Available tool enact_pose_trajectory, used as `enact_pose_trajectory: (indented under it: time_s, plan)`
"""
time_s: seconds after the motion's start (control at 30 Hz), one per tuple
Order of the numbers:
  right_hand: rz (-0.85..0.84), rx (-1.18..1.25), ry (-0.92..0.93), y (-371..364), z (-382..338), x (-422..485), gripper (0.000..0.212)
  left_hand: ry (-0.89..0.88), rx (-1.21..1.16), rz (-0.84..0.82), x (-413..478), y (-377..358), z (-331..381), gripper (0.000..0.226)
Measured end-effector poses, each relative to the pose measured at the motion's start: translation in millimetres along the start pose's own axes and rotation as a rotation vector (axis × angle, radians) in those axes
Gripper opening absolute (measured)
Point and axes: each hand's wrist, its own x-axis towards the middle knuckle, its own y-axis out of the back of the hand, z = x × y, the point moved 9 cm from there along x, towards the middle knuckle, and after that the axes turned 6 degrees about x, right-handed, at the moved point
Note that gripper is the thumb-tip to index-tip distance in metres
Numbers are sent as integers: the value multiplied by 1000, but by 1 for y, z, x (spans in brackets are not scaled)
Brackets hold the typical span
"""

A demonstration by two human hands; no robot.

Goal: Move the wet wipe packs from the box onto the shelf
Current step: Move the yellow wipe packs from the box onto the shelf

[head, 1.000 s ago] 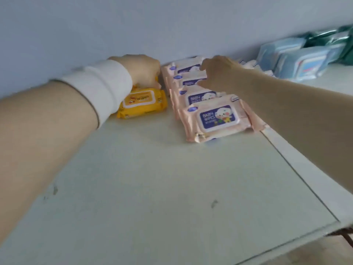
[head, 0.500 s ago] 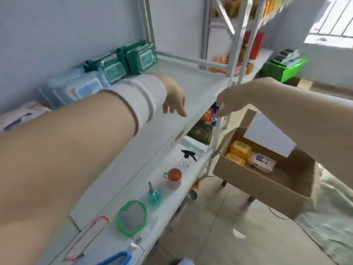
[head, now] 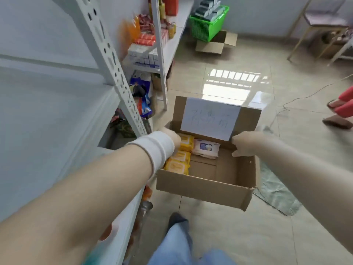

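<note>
An open cardboard box (head: 202, 189) stands below me beside the white shelf (head: 57, 115). Inside it, three yellow wet wipe packs (head: 179, 157) lie along the left wall, and one pale pink pack (head: 206, 149) lies at the back. My left hand (head: 171, 139), with a white wristband, reaches down onto the rearmost yellow pack (head: 186, 140); its fingers are hidden behind the hand. My right hand (head: 243, 144) hovers over the box's right side, just right of the pink pack, loosely curled and holding nothing.
A perforated shelf upright (head: 114, 73) rises left of the box. Lower shelves hold bottles and cartons. A green basket (head: 208, 25) and an open carton (head: 215, 44) sit on the tiled floor behind. Another person's feet in red slippers (head: 340, 111) are at right. Plastic sheeting (head: 275, 196) lies right of the box.
I have turned from the shelf top, where the packs lie in rows, down to the box. Both hands left the shelf and dropped into the box.
</note>
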Motion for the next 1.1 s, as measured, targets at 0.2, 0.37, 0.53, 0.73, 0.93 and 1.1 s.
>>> enact_pose_trajectory:
  time_s: [0.2, 0.37, 0.53, 0.73, 0.93, 1.1]
  plan:
    - [-92, 158, -17, -71, 35, 100, 42, -96, 94, -55, 128, -29, 23, 32]
    - [-286, 295, 80, -139, 6, 165, 40, -57, -277, -191, 204, -76, 26, 42]
    - [-420, 506, 136, -219, -51, 275, 48, 145, -620, -229, 334, -133, 16, 61]
    - [-641, 1167, -44, -316, -139, 412, 58, 521, -1169, 63, 483, -187, 16, 76]
    - [-523, 1390, -401, -341, -169, 429, 91, 748, -1292, 194, 494, -205, 15, 105]
    - [-447, 1333, -467, -330, -164, 420, 84, 767, -1404, 118, 491, -205, 20, 97]
